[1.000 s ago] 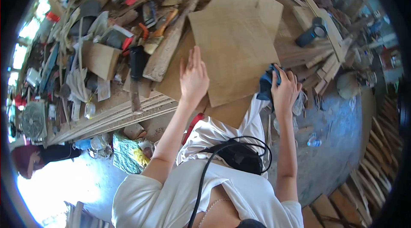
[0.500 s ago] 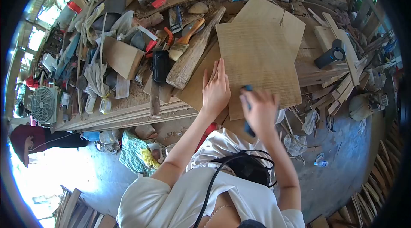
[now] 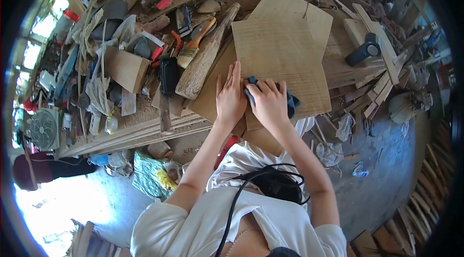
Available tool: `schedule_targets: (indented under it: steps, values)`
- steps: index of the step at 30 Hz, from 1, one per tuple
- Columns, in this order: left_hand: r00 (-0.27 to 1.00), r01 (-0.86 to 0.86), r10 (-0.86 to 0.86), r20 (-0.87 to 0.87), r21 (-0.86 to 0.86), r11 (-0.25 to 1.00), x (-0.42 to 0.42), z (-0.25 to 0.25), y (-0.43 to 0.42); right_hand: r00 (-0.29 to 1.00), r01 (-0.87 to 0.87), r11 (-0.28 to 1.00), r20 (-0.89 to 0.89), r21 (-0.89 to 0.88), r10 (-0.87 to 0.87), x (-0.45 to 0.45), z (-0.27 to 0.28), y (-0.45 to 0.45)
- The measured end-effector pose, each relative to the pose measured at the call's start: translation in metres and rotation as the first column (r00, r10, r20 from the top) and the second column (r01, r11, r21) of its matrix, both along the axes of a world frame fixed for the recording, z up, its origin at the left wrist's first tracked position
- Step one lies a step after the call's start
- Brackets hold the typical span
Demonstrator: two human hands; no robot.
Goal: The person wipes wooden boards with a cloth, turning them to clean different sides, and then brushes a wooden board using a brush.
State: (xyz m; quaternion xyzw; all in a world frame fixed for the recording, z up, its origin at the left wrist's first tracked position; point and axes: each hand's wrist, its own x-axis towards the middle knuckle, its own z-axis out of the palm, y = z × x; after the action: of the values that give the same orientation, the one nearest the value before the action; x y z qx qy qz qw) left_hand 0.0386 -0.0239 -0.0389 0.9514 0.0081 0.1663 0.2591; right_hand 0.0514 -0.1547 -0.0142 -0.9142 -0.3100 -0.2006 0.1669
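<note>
we see the board [image 3: 280, 49] under and ahead of our right hand [image 3: 269, 103]; it should be light and stiff, best held by opposite edges. our left hand [image 3: 231, 98] lies flat across its left edge; the right grips the cloth [image 3: 292, 104], likely soft, easily bunched.

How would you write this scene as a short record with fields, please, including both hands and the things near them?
Left grip: fingers extended, at the left edge of the board
Right grip: holding a dark blue cloth against the board
Under the board: second board, partly covered
Left of the boards: brush, black case
Floor, right side: bottle
Far left: fan
Cloth contact face: hidden
</note>
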Motion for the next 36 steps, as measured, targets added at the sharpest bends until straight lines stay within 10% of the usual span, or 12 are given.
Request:
schedule_targets:
  steps: [10,20,32,36]
  values:
    - [0.999,-0.004,0.004,-0.041,0.003,1.000,0.003,0.000,-0.001,0.812,0.572,0.814,-0.064,-0.105,-0.579,0.068,0.011,-0.111]
    - [1.000,0.005,-0.004,-0.008,0.023,1.000,0.002,-0.005,0.002,0.997,0.047,0.998,0.059,-0.039,-0.045,0.042,-0.007,0.013]
    - [0.999,-0.016,0.014,-0.038,-0.040,0.999,0.002,0.000,-0.001,0.839,0.525,0.847,-0.121,-0.079,-0.531,0.132,0.009,-0.107]
    - [0.999,-0.015,0.015,-0.030,-0.001,1.000,0.003,-0.001,-0.001,0.889,0.426,0.891,-0.114,-0.156,-0.444,0.067,0.013,-0.087]
